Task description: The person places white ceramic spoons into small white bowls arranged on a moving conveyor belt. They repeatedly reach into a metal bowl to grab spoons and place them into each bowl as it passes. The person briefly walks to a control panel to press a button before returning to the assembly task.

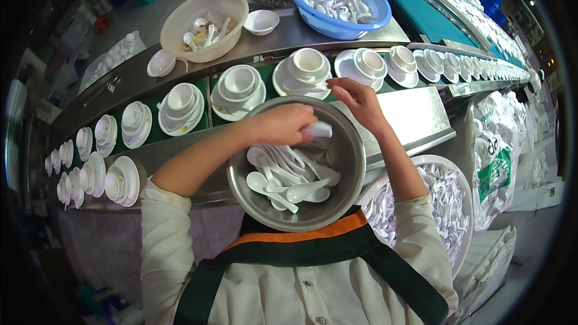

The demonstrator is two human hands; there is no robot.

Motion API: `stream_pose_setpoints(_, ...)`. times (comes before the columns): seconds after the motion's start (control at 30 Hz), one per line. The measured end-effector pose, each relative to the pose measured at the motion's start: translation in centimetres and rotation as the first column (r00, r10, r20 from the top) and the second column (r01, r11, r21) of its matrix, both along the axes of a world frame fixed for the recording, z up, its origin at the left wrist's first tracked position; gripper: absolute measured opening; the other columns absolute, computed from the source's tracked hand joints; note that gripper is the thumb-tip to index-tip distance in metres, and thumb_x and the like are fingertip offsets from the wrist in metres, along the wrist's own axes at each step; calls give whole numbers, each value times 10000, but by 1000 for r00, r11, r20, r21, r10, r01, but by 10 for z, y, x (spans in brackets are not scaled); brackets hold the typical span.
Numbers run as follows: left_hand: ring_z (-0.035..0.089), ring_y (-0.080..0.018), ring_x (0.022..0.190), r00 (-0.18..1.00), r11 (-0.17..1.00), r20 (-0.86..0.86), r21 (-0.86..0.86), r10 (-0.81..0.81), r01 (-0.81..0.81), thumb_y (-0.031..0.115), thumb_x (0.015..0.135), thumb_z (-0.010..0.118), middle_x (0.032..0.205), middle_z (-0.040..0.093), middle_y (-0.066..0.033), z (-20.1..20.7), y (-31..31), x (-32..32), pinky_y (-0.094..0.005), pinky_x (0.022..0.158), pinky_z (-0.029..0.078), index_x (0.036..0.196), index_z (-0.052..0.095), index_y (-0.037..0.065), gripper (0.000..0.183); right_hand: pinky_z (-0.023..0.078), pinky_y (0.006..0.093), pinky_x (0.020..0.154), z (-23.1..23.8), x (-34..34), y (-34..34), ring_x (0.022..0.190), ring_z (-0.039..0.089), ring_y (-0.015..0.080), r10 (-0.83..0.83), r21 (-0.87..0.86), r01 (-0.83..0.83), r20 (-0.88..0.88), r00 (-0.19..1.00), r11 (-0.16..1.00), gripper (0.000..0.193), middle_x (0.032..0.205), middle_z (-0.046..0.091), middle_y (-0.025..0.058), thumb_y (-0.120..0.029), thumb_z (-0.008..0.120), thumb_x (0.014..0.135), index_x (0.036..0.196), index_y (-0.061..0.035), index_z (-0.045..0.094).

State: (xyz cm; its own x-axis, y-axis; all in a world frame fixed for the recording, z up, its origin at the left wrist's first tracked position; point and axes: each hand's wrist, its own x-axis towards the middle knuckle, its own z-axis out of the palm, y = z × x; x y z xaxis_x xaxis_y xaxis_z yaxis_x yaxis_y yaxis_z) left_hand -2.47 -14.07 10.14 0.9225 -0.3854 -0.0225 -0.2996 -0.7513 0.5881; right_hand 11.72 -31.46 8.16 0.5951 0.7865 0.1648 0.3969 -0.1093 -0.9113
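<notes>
A round steel bowl [352,162] sits against my apron and holds several white ceramic spoons [283,171]. My left hand [283,123] is over the bowl's far side, its fingers closed on one white spoon [319,129]. My right hand [360,101] reaches past the bowl's rim to the green conveyor belt [208,99], fingers apart, touching the edge of a white plate with a cup [304,72]. Sets of white plates and cups [239,87] stand in a row along the belt.
On the steel shelf behind the belt stand a beige tub [208,24] and a blue tub [340,3] of spoons, with a small white bowl [261,21] between them. A large white basin of spoons [445,204] is at my right. Stacked dishes [120,180] fill the lower left.
</notes>
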Motion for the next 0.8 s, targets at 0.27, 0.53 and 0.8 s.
stream_pose_setpoints(0.27,600,-145,817,923,320,-350,-866,160,-384,218,948,481,891,621,-75,20,-4,25,-311,762,496,1034,579,19,238,495,300,784,30,-46,-20,865,621,151,190,-57,-196,-109,976,979,492,936,663,101,-211,665,841,1231,31,486)
stream_pose_setpoints(0.53,461,-49,631,809,466,-284,-700,514,-541,392,962,411,853,597,10,18,2,33,-188,521,376,1020,631,27,430,486,266,612,4,-5,-25,703,602,111,-148,-10,148,-48,988,989,203,769,646,61,-178,661,835,963,-26,624)
stream_pose_setpoints(0.8,540,-163,540,688,261,-542,-661,482,-704,199,908,483,786,612,-176,-53,86,69,-274,445,454,871,528,-72,277,502,412,632,-63,91,-35,768,633,300,-22,-438,603,797,603,667,205,792,639,120,-297,599,798,911,-132,646)
